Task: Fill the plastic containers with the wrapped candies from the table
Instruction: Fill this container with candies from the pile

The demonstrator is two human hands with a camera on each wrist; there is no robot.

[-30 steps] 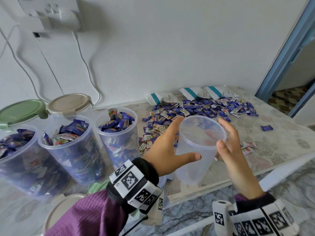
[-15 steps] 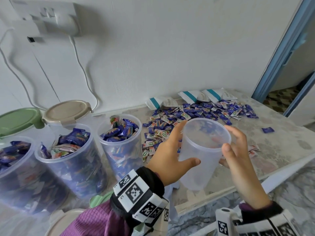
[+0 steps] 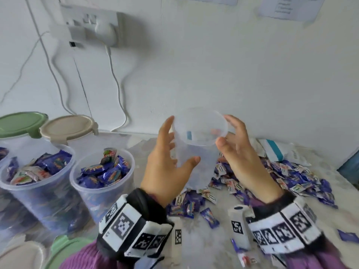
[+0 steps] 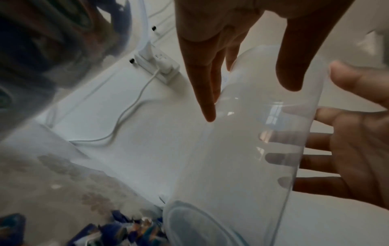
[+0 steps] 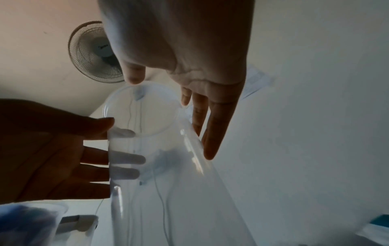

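Empty clear container (image 3: pixel 198 144): left hand (image 3: pixel 167 164) and right hand (image 3: pixel 242 156) cradling sides, fingers spread straight, above candies (image 3: pixel 291 175) lying on worktop (image 3: pixel 202 230).

White wall (image 3: pixel 213 65), socket with plugged charger (image 3: pixel 101 29), trailing cable (image 3: pixel 116 84); wall fan (image 5: pixel 94 51); marbled tabletop (image 3: pixel 204 230).

Head view: leftmost filled container (image 3: pixel 3 152) cut off by left edge; lids (image 3: pixel 64 251) at bottom left blurred and cropped. Empty container (image 3: pixel 196 144) base hidden behind left hand (image 3: pixel 167 171). Print on wall papers (image 3: pixel 291 6) illegible. Candy wrappers (image 3: pixel 291 177) too smeared to read.
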